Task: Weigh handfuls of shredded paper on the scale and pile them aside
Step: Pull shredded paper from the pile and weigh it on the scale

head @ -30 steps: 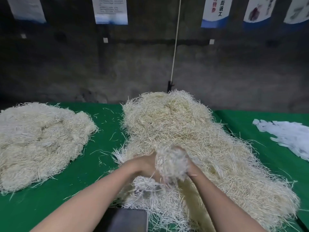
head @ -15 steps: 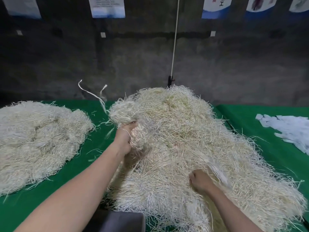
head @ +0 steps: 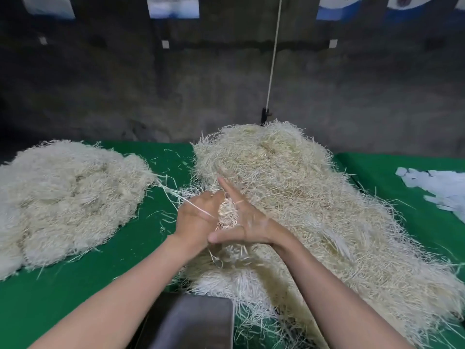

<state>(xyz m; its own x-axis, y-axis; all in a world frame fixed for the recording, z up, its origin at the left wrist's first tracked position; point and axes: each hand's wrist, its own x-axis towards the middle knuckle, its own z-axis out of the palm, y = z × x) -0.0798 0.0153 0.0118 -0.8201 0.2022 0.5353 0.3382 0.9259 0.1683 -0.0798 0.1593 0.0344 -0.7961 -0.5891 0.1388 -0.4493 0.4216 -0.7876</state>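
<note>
A big heap of cream shredded paper (head: 314, 202) fills the middle and right of the green table (head: 75, 293). A second, flatter pile (head: 63, 197) lies at the left. My left hand (head: 198, 217) and my right hand (head: 249, 222) meet above the big heap's near left edge, pressing a small handful of shreds (head: 226, 212) between them. The left fingers curl round it; the right hand's fingers are spread, index pointing away. Thin strands trail off to the left. The grey metal pan of the scale (head: 191, 323) sits at the bottom centre, bare.
White paper scraps (head: 437, 187) lie on the green cloth at the far right. A white cord (head: 274, 59) hangs down the dark wall behind the table. Papers hang along the top of the wall. Loose strands dot the cloth between the two piles.
My left hand came back from its raised spot at the heap's left side. My right hand lifted off the heap and joined it, so both now clasp a handful.
</note>
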